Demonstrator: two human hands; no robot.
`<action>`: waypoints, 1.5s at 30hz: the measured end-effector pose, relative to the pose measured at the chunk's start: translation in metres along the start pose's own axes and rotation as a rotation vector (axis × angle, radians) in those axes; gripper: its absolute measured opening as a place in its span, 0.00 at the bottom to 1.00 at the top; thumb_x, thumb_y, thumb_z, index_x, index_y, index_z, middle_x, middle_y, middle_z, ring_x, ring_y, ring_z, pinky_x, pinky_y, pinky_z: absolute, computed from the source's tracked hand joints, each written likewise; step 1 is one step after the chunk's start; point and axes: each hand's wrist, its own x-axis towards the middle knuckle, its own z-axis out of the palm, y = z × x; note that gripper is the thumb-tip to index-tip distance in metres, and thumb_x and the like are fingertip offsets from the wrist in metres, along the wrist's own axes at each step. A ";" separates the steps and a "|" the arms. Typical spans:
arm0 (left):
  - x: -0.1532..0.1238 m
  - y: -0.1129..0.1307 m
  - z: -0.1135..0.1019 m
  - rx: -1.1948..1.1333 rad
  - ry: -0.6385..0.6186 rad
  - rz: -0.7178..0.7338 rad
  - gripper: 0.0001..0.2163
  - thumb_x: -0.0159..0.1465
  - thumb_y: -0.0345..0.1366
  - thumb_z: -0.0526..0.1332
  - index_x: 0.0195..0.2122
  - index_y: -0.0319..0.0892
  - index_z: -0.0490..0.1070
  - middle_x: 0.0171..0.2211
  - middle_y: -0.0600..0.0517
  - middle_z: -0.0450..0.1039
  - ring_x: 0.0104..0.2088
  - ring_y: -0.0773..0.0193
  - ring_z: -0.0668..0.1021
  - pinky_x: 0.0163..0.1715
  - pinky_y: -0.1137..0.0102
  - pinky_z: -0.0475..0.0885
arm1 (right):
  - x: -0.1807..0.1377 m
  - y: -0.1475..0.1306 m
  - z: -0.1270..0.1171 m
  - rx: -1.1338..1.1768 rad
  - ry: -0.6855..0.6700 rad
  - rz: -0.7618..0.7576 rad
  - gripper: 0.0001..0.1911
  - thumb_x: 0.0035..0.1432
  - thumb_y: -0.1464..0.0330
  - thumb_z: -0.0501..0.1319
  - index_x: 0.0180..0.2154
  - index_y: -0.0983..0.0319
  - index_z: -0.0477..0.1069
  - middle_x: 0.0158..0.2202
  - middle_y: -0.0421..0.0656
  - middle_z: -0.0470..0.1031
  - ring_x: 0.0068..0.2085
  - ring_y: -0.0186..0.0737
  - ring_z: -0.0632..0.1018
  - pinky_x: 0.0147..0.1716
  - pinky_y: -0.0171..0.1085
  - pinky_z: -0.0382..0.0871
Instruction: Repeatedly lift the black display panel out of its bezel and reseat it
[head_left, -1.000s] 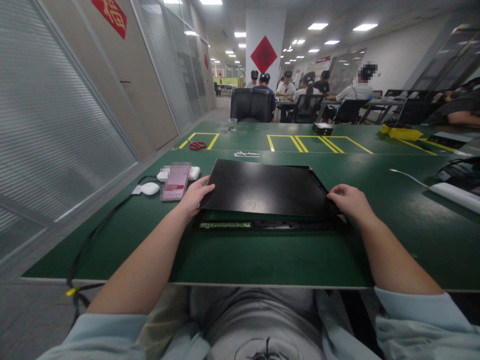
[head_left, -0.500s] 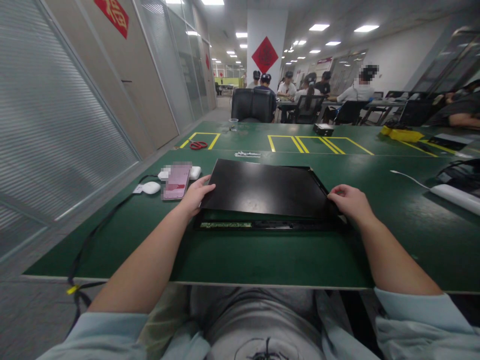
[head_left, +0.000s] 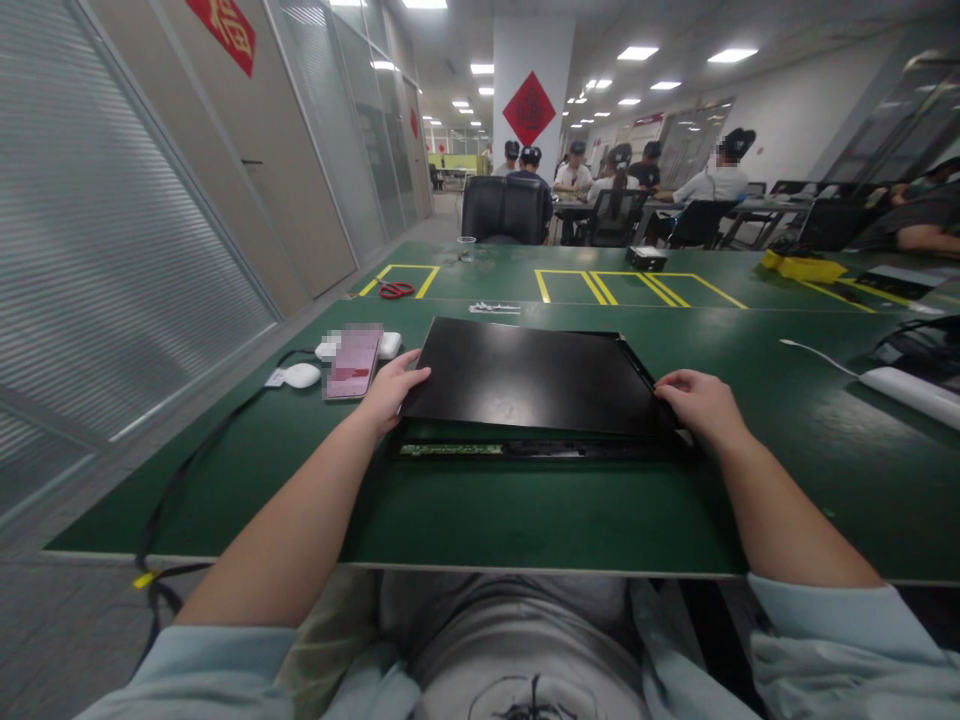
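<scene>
At the left, a pale pink-and-white phone (head_left: 358, 362) lies on the dark green, smooth-topped counter (head_left: 540, 525), beside a white oval device (head_left: 302, 376). Next, the bare left hand (head_left: 390, 390) is clamped on the left edge of a flat, black rectangular panel (head_left: 525, 378), thumb on top, fingers mostly hidden. The panel sits in the middle, skewed over a shallow black rectangular frame (head_left: 585, 453); its near edge leaves a narrow green circuit board (head_left: 450, 450) exposed at the front left. At the panel's right side, the bare right hand (head_left: 697, 402) has thumb and fingertips together against the edge; I cannot tell whether they grip panel or frame.

The work looks midway: panel and frame are apart along the near side but overlap elsewhere. Whether the panel is loose all round cannot be seen, so their full separation or flush seating remains undone.
</scene>
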 end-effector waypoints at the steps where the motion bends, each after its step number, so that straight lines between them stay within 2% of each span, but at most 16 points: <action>1: 0.001 -0.001 -0.001 -0.001 -0.002 0.001 0.33 0.58 0.24 0.69 0.67 0.36 0.67 0.43 0.41 0.85 0.39 0.54 0.87 0.38 0.68 0.82 | 0.000 0.000 0.000 -0.001 0.000 -0.004 0.10 0.52 0.64 0.63 0.33 0.59 0.82 0.29 0.45 0.80 0.34 0.47 0.80 0.34 0.40 0.70; 6: 0.003 -0.003 -0.003 0.013 0.019 0.012 0.34 0.59 0.23 0.68 0.68 0.36 0.65 0.44 0.41 0.85 0.40 0.55 0.87 0.40 0.67 0.81 | -0.001 -0.001 0.000 -0.010 -0.011 -0.031 0.09 0.51 0.66 0.64 0.33 0.59 0.82 0.28 0.44 0.80 0.34 0.46 0.80 0.34 0.39 0.70; 12: 0.001 -0.001 0.000 0.031 0.012 -0.006 0.29 0.58 0.25 0.70 0.62 0.38 0.72 0.42 0.43 0.85 0.40 0.54 0.86 0.39 0.67 0.82 | -0.001 -0.003 -0.001 -0.024 -0.013 -0.021 0.10 0.52 0.65 0.63 0.33 0.58 0.83 0.28 0.44 0.80 0.35 0.46 0.80 0.36 0.40 0.71; 16: -0.001 0.001 0.002 0.032 0.012 -0.011 0.26 0.59 0.24 0.68 0.60 0.38 0.74 0.40 0.44 0.85 0.38 0.56 0.86 0.36 0.69 0.82 | -0.001 -0.004 -0.002 -0.012 -0.020 -0.011 0.10 0.53 0.65 0.63 0.34 0.59 0.83 0.28 0.44 0.80 0.34 0.46 0.80 0.35 0.40 0.70; 30: 0.000 -0.001 0.000 0.019 0.004 0.006 0.28 0.57 0.25 0.70 0.60 0.38 0.73 0.41 0.44 0.85 0.40 0.54 0.86 0.39 0.67 0.82 | 0.000 0.000 0.000 -0.001 -0.028 -0.011 0.09 0.53 0.65 0.64 0.33 0.58 0.83 0.27 0.44 0.80 0.33 0.46 0.80 0.36 0.41 0.71; 39: 0.000 -0.001 0.001 0.031 0.005 0.008 0.26 0.57 0.24 0.68 0.59 0.37 0.73 0.39 0.45 0.85 0.36 0.57 0.86 0.37 0.68 0.81 | 0.004 0.004 0.001 0.018 -0.062 0.001 0.10 0.53 0.65 0.64 0.34 0.58 0.83 0.30 0.45 0.81 0.34 0.47 0.80 0.37 0.41 0.73; 45: 0.000 -0.002 0.000 0.042 0.009 0.034 0.26 0.55 0.26 0.71 0.57 0.38 0.74 0.39 0.45 0.85 0.35 0.57 0.86 0.38 0.66 0.81 | 0.004 0.003 0.001 0.046 -0.082 0.040 0.10 0.53 0.65 0.64 0.35 0.59 0.84 0.29 0.45 0.81 0.31 0.45 0.80 0.35 0.41 0.74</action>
